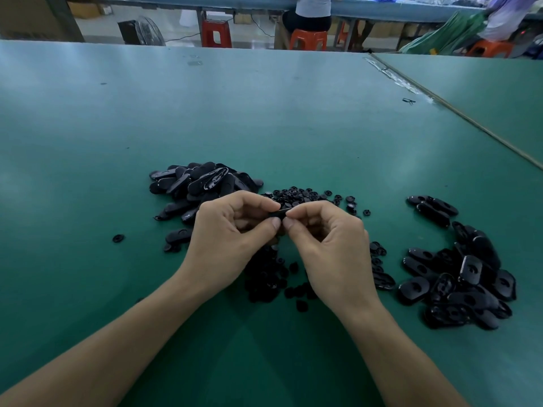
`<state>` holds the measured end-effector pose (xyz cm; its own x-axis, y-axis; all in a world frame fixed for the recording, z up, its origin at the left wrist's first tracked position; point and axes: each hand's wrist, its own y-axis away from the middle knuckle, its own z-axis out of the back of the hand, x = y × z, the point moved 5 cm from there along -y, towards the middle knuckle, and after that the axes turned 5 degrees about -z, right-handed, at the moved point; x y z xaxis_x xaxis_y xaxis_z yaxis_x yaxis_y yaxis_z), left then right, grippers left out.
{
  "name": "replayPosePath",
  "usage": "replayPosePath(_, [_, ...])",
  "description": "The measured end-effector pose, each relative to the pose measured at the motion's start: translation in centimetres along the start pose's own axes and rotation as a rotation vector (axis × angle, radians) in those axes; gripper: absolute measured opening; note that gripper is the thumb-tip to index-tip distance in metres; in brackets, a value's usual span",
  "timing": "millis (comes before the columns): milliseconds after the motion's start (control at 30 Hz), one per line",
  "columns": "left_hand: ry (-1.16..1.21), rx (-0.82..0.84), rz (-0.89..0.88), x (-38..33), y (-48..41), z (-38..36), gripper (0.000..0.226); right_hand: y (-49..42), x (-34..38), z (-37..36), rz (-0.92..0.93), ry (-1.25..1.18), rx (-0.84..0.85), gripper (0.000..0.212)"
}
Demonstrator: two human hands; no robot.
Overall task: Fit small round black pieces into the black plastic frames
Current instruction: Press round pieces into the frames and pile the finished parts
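Between the fingertips: a black frame (278,213), held just above the bench (264,118), over the loose round pieces (305,196).
Left hand (232,230): grip closed, thumb and forefinger pinching the frame's left end.
Right hand (329,239): grip closed on the right end; I cannot tell whether a round piece sits under the thumb.
Risk: a piece pressed in askew could pop free and get lost in the black scatter below.
Cause: small part, seat hidden by fingers.
Piles: left heap (202,183) and right heap (458,277) look alike, so they are easily mixed.
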<state>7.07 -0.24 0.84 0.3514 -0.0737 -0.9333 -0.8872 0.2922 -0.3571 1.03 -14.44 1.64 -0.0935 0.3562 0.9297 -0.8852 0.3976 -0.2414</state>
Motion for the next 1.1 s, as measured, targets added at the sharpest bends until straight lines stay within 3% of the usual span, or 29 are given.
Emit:
replayPosePath(333, [-0.006,0.023,-0.008,0.1,0.1,0.0,0.026,0.1,-0.2,-0.1,-0.032,-0.035,0.025,0.018])
replayPosePath(567, [-0.039,0.016,-0.011,0.1,0.2,0.0,0.019,0.4,0.0,0.0,0.026,0.046,-0.037,0.015])
replayPosePath(933, [-0.044,0.003,-0.007,0.0,-0.2,0.0,0.022,0.3,0.7,0.0,0.119,0.057,0.029,0.018])
replayPosePath(1100, [-0.008,0.046,0.021,0.1,0.0,-0.1,0.028,-0.3,0.2,0.3,0.08,0.054,0.079,0.031])
